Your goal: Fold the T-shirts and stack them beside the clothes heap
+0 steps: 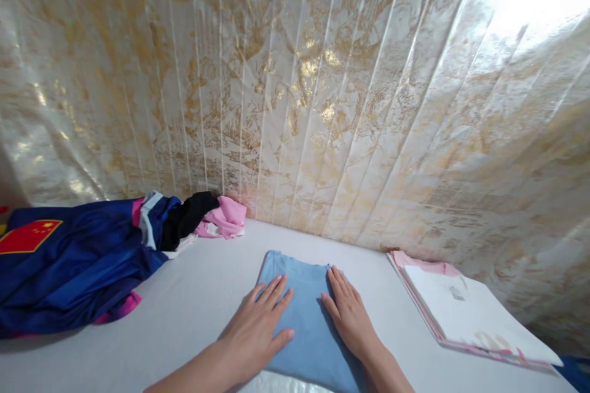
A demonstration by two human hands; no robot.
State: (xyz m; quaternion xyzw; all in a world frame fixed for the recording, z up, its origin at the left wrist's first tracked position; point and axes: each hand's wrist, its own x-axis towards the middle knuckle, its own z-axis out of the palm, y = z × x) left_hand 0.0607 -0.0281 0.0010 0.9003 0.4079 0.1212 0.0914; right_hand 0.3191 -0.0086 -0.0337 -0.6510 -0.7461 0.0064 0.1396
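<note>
A light blue garment, folded into a neat rectangle, lies flat on the white surface in front of me. My left hand rests on its left side, fingers spread and pressed flat against the cloth. Along the right edge, my right hand lies with its fingers stretched out, the fingertips near the far right corner. Neither hand grips the fabric. The garment's near edge shows between my forearms.
To the left is a loose heap with a dark blue garment, a black cloth and a pink cloth. Folded clothes are stacked on the right. A shiny gold-patterned wall covering rises behind the white surface.
</note>
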